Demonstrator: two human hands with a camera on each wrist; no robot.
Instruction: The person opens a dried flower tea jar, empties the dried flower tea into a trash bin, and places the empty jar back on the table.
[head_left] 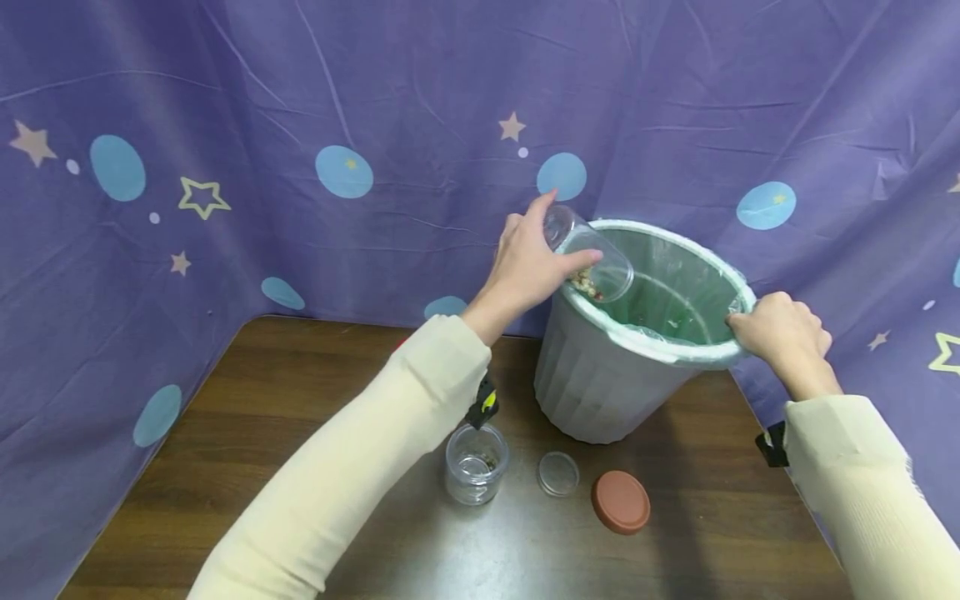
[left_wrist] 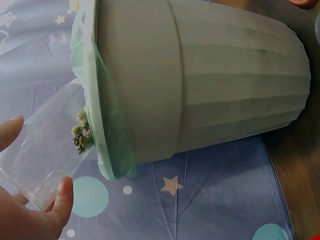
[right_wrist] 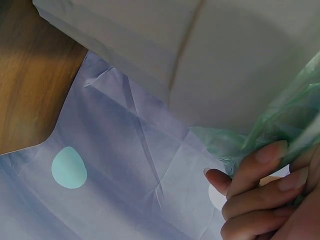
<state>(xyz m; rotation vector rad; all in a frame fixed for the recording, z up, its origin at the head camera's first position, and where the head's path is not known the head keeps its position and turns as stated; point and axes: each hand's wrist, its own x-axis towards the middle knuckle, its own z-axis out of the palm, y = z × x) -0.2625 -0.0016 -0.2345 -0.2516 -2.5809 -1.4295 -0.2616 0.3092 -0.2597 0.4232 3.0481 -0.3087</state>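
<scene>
My left hand [head_left: 528, 267] grips a clear plastic cup [head_left: 596, 250], tipped over the left rim of a grey trash bin [head_left: 600, 392]. Small dried buds [left_wrist: 81, 134], pale and dark, lie in the cup near its mouth, which points into the bin. A green liner bag [left_wrist: 114, 125] is folded over the bin's rim. On the right side of the bin, my right hand [head_left: 783, 337] holds the rim, its fingers curled over the liner [right_wrist: 235, 142]. The bin is tilted toward me. Inside the bin, the liner shows green with small bits at the bottom.
On the wooden table [head_left: 300, 375] in front of the bin stand an open clear jar [head_left: 476, 471], a small clear lid [head_left: 558, 474] and a reddish-brown round lid [head_left: 621, 502]. A purple patterned curtain [head_left: 420, 100] hangs behind the bin and at both sides.
</scene>
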